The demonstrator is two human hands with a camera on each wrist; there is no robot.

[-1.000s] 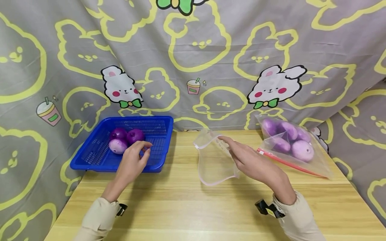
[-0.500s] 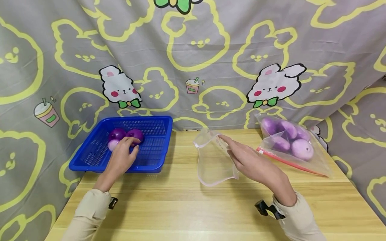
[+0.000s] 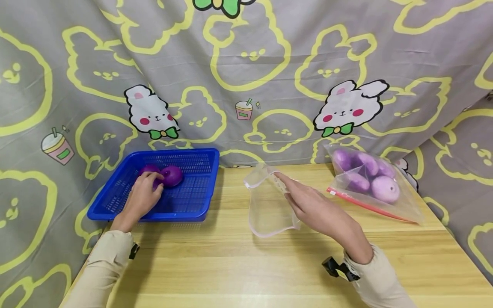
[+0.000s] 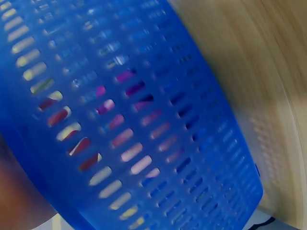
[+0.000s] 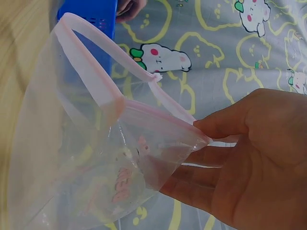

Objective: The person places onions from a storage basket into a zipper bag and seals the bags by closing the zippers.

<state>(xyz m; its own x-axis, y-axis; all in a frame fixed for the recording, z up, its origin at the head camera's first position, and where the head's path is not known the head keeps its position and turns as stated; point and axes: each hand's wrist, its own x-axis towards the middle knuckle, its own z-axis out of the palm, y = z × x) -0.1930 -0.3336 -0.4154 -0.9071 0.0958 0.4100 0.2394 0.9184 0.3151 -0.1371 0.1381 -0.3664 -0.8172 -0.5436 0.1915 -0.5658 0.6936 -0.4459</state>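
Note:
My left hand [image 3: 143,194] is down inside the blue basket [image 3: 192,212], its fingers bent over the onions at the left. A glossy purple onion [image 3: 172,176] sits just right of the fingertips, and another purple onion [image 3: 148,169] shows behind them. The paler onion is hidden under the hand; I cannot tell whether the fingers grip it. Through the basket slots in the left wrist view, bits of the pale onion [image 4: 136,160] show. My right hand [image 3: 319,209] pinches the edge of a clear zip bag [image 5: 91,158] between thumb and fingers. The bag's pink-edged mouth gapes toward the basket.
At the back right lies a filled clear bag [image 3: 404,205] with a red zip [image 3: 373,206], holding several light purple onions [image 3: 385,189]. All stands on a wooden table [image 3: 231,265]. A grey patterned curtain [image 3: 269,51] hangs close behind.
My left hand has moved left and lower into the basket, covering the paler onion. My right hand and the clear zip bag have stayed nearly still.

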